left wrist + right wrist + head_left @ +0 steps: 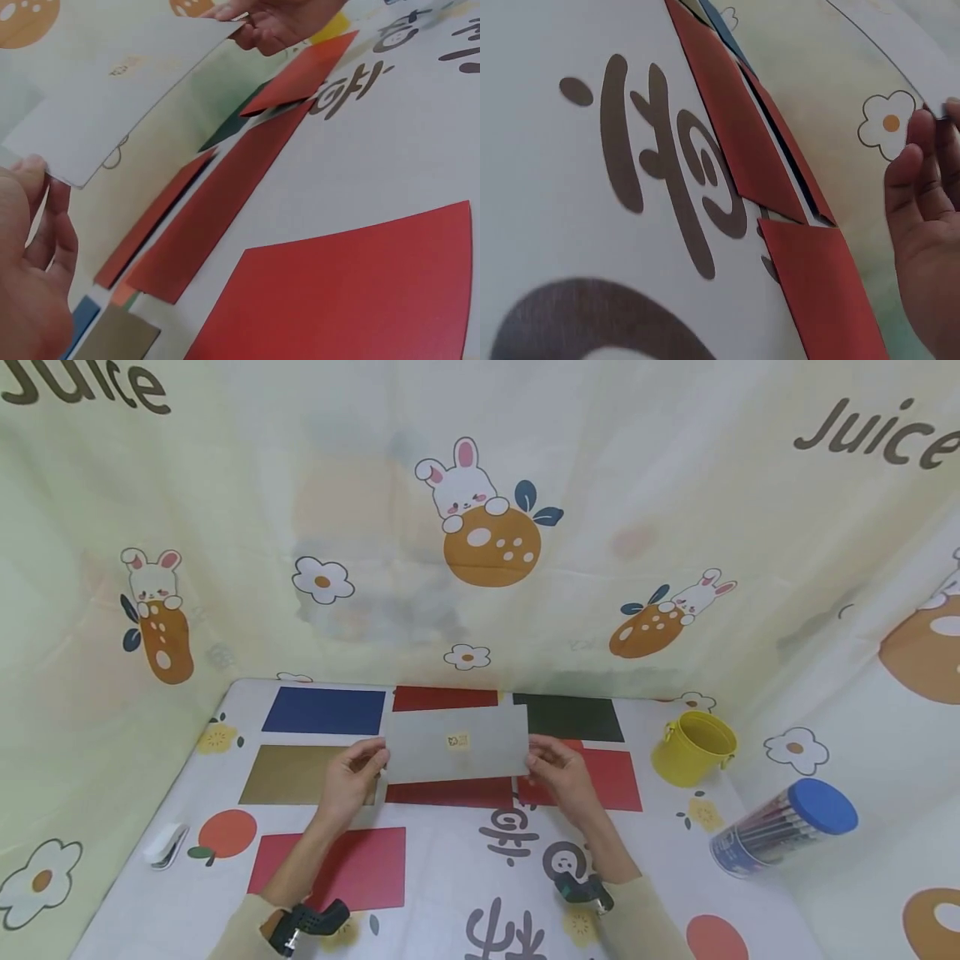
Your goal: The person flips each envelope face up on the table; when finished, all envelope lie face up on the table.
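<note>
Both hands hold a pale grey rectangular card (420, 752) with a small gold print in its middle, raised over the far part of the table. My left hand (351, 781) pinches its left edge between thumb and fingers. At the opposite edge, my right hand (568, 781) grips it the same way. The left wrist view shows the card (97, 97) tilted, with the left thumb on its near corner. Only a corner of the card (904, 45) enters the right wrist view, above the right hand (937, 232). Beneath it lies a dark red card (459, 795), partly covered from the head view.
Around lie blue (322, 711), dark green (573, 718), gold (277, 774), red (615, 781) and pinkish-red (367, 868) cards. A yellow bucket (678, 762) and a blue-lidded tub of pens (772, 827) stand right. A white stapler (165, 846) lies left. Printed cloth hangs behind.
</note>
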Motion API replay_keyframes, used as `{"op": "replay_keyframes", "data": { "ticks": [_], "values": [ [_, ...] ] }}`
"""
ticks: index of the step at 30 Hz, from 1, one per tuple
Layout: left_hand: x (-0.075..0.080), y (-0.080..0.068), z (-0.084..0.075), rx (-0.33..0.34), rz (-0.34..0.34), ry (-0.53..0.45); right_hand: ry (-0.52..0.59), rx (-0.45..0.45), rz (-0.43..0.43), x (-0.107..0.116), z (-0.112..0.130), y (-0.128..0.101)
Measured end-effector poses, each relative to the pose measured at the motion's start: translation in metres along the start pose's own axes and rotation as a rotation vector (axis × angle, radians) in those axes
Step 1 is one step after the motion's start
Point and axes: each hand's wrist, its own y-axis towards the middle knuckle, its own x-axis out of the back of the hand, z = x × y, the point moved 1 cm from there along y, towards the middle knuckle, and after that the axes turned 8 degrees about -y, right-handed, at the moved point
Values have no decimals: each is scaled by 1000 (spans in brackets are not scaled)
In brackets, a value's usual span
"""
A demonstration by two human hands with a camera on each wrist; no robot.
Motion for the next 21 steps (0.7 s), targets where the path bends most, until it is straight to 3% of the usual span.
{"op": "replay_keyframes", "data": {
  "ticks": [7,15,21],
  "values": [
    [3,-2,-1,18,107,64,-262,-8,72,3,1,-4],
    [7,-3,-1,48,232,102,-259,13,177,6,-3,-7],
    [8,-6,-3,89,323,135,-317,-10,175,9,-7,-11]
  ]
}}
